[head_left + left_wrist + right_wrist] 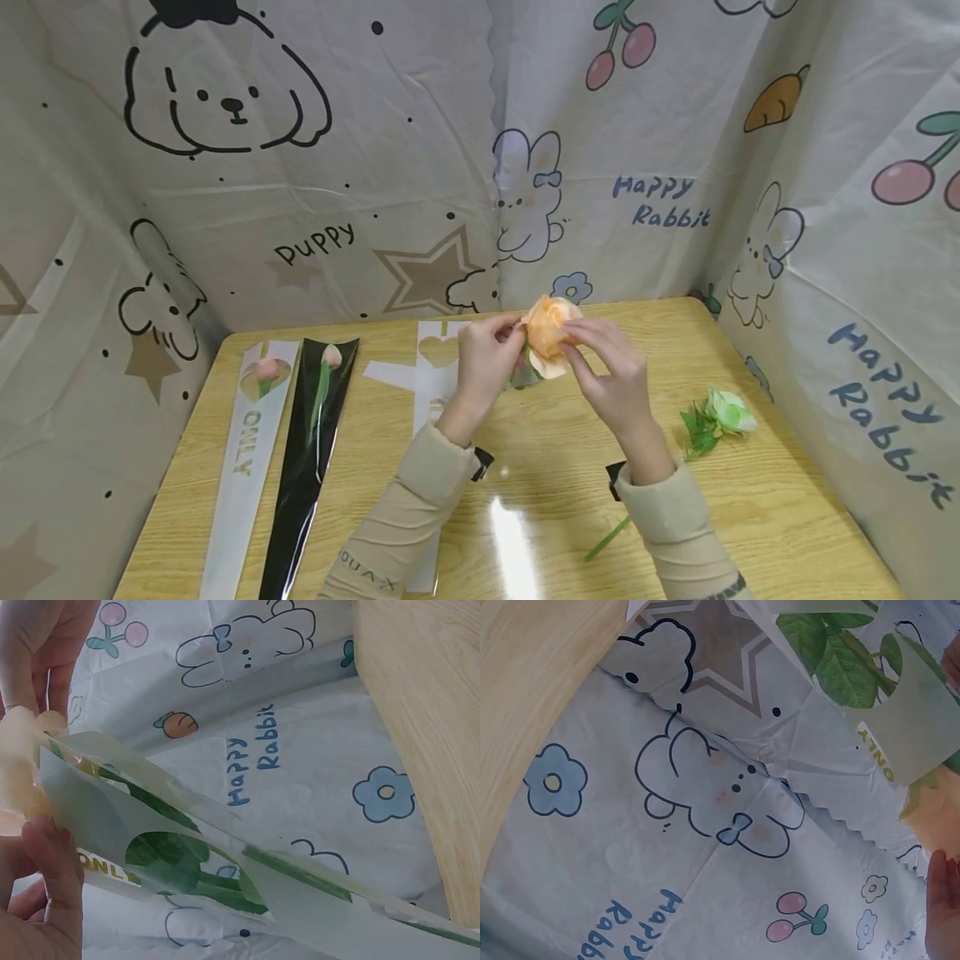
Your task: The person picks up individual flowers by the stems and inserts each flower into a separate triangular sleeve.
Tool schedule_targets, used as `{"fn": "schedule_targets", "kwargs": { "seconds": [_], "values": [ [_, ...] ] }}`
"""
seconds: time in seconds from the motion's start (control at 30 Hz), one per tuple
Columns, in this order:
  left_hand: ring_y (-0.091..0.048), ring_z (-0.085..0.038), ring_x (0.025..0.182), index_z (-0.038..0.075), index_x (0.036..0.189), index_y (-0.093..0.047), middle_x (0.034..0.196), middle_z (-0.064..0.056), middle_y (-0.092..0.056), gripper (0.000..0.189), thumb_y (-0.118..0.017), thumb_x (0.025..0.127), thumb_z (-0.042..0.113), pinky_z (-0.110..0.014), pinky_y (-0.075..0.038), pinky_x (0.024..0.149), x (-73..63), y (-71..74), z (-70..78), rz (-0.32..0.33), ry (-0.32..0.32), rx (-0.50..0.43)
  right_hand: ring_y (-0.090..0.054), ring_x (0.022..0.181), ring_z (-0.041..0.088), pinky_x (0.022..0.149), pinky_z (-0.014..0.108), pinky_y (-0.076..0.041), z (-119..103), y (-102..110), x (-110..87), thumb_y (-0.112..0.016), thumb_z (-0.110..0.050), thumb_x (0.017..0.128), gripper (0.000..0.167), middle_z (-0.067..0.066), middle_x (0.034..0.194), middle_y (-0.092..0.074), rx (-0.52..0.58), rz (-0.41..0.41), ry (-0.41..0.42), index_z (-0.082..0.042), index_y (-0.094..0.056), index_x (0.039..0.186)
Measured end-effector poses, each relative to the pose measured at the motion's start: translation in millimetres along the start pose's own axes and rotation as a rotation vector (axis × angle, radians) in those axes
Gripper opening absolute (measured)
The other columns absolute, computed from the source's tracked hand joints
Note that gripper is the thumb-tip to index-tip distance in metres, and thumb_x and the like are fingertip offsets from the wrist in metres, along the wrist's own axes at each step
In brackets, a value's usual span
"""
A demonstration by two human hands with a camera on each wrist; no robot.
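Note:
A peach rose (550,327) is held up between both hands over the back of the table. My left hand (486,354) pinches at the left side of its bloom, fingertips at the mouth of a translucent flower sleeve. My right hand (617,367) pinches its outer petals from the right. Green leaves (169,859) and the stem lie inside the sleeve (259,889), which has gold ONLY lettering and a round clear window. In the right wrist view the sleeve (907,739) shows leaves through that window, and the bloom (934,814) sticks out of its end.
At the left lie a white ONLY sleeve (238,467) and a black sleeve (296,467), each with a pink tulip. Another white sleeve (426,442) lies partly under the left arm. A pale green rose (727,412) with a long stem rests at the right. Printed curtains surround the wooden table (547,467).

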State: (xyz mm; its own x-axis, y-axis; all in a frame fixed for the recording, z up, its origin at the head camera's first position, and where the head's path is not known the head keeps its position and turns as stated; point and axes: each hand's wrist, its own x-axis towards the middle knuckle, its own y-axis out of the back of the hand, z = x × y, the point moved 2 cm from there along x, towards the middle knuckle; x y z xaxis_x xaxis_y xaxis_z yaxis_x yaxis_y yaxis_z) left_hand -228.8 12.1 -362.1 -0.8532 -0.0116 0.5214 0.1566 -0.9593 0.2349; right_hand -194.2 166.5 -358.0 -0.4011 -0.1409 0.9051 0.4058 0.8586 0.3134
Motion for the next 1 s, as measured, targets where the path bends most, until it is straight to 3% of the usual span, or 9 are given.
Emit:
{"fn": "schedule_targets", "kwargs": {
  "seconds": [0.1, 0.37, 0.63, 0.77, 0.87, 1.0],
  "values": [
    [-0.055, -0.016, 0.042, -0.010, 0.082, -0.069, 0.063, -0.015, -0.065, 0.012, -0.058, 0.080, -0.004, -0.017, -0.044, 0.037, 0.8, 0.6, 2.3, 0.016, -0.029, 0.036, -0.061, 0.086, 0.031, 0.086, 0.024, -0.048, 0.1, -0.8, -3.2, -0.073, 0.016, 0.063, 0.031, 0.018, 0.093, -0.066, -0.002, -0.014, 0.000, 0.006, -0.067, 0.092],
    [-0.055, -0.014, 0.039, -0.010, 0.086, -0.068, 0.062, -0.015, -0.064, 0.016, -0.055, 0.082, -0.003, -0.018, -0.044, 0.036, 0.4, 2.2, 8.5, -0.021, -0.038, 0.003, -0.062, 0.087, 0.030, 0.087, 0.023, -0.048, 3.8, -5.2, -11.3, -0.073, 0.014, 0.063, 0.031, 0.017, 0.093, -0.066, -0.003, -0.074, -0.006, 0.006, -0.067, 0.093],
    [-0.055, -0.015, 0.040, -0.011, 0.084, -0.068, 0.063, -0.015, -0.065, 0.014, -0.056, 0.082, -0.003, -0.017, -0.044, 0.036, 0.0, 2.1, 13.3, -0.009, -0.068, 0.008, -0.062, 0.092, 0.028, 0.087, 0.028, -0.049, 2.6, -7.0, -12.4, -0.070, 0.009, 0.072, 0.027, 0.016, 0.098, -0.066, -0.052, -0.180, 0.006, 0.005, -0.067, 0.098],
    [-0.056, -0.014, 0.040, -0.011, 0.086, -0.067, 0.063, -0.015, -0.065, 0.014, -0.056, 0.082, -0.004, -0.018, -0.044, 0.036, -0.9, 1.9, 14.5, -0.013, -0.075, -0.001, -0.062, 0.095, 0.029, 0.086, 0.034, -0.049, 2.2, -8.1, -14.4, -0.060, -0.007, 0.087, 0.019, 0.016, 0.102, -0.065, -0.046, -0.223, -0.006, 0.005, -0.066, 0.101],
    [-0.056, -0.014, 0.040, -0.012, 0.086, -0.067, 0.062, -0.015, -0.065, 0.014, -0.056, 0.082, -0.005, -0.018, -0.044, 0.036, -1.6, 1.7, 14.5, -0.016, -0.078, -0.012, -0.060, 0.098, 0.031, 0.087, 0.040, -0.048, 2.1, -9.1, -16.6, -0.046, -0.023, 0.096, 0.035, 0.017, 0.106, -0.064, -0.052, -0.250, -0.021, 0.005, -0.066, 0.103],
    [-0.056, -0.015, 0.040, -0.013, 0.088, -0.066, 0.062, -0.016, -0.065, 0.015, -0.054, 0.082, -0.005, -0.018, -0.044, 0.036, -2.4, 1.8, 16.2, -0.022, -0.080, -0.032, -0.059, 0.101, 0.030, 0.090, 0.045, -0.043, 1.3, -9.7, -18.6, -0.033, -0.035, 0.099, 0.050, 0.015, 0.110, -0.064, -0.076, -0.300, -0.054, 0.003, -0.065, 0.107]
  ]
}}
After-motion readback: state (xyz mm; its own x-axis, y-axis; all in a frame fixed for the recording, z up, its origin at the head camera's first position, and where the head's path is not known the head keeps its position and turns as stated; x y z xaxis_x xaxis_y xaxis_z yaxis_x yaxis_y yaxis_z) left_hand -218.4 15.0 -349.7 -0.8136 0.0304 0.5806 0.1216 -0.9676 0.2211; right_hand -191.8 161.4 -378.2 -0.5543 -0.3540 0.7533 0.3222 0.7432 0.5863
